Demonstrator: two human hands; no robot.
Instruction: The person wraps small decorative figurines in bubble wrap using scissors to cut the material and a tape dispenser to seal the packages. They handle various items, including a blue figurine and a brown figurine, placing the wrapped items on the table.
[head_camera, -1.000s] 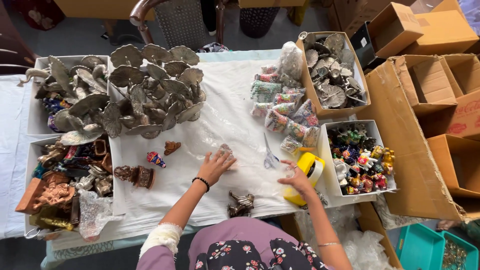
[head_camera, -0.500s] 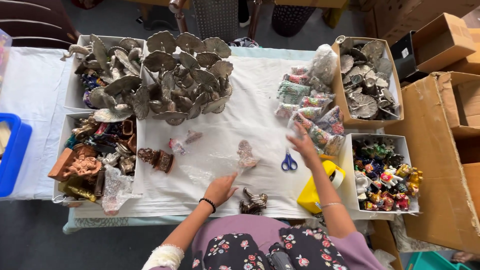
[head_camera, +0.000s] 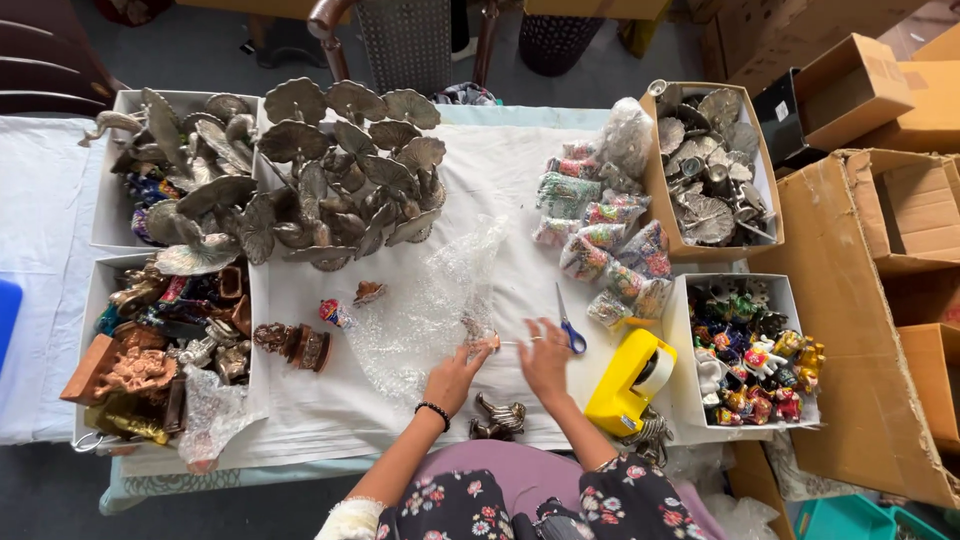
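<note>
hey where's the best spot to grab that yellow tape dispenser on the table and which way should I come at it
Probably the yellow tape dispenser's handle end, the lower part nearest the table's front edge. It lies flat, roll end pointing away towards the box of painted figurines. Come from above with the right hand, which is closest; the scissors lie clear on its left.

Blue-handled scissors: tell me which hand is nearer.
Right. The right hand lies just left of the blue-handled scissors, almost touching; the left hand is farther left, on the bubble wrap.
</note>
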